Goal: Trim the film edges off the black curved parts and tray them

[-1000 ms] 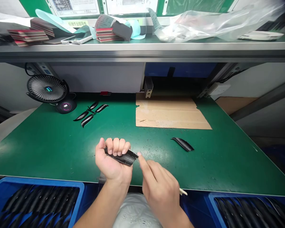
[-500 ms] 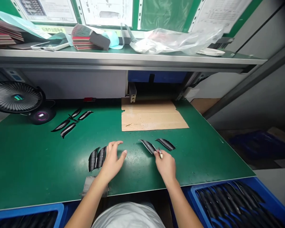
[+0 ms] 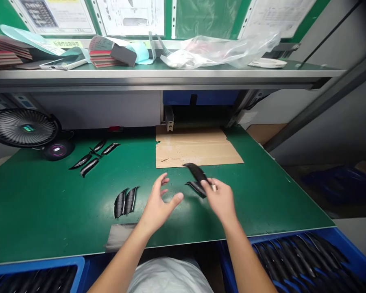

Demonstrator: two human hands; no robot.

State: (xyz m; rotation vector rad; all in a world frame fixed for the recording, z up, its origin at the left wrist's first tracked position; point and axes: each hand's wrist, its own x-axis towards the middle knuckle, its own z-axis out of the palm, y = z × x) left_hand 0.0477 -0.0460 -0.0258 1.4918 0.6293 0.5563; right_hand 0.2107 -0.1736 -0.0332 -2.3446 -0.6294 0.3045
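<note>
My right hand [image 3: 221, 199] grips a curved black part [image 3: 197, 171], raised over the green table, its tip pointing up and left. A small pale-tipped tool [image 3: 214, 187] also shows in that hand. Just below the raised part, another black curved part [image 3: 196, 189] lies on the table, partly behind my fingers. My left hand [image 3: 161, 203] is empty, fingers apart and thumb out, to the left of the held part. Two black curved parts [image 3: 119, 203] [image 3: 130, 200] lie side by side left of my left hand.
A cardboard sheet [image 3: 198, 150] lies behind my hands. Joined black pieces [image 3: 95, 154] and a fan [image 3: 26, 127] are at the left. Blue bins [image 3: 80, 270] [image 3: 350, 244] with black parts flank the table's front edge. A shelf [image 3: 171, 74] spans the back.
My right hand has lifted a black part off the table and moved slightly right. My left hand has moved right, away from the two side-by-side parts, and opened wider.
</note>
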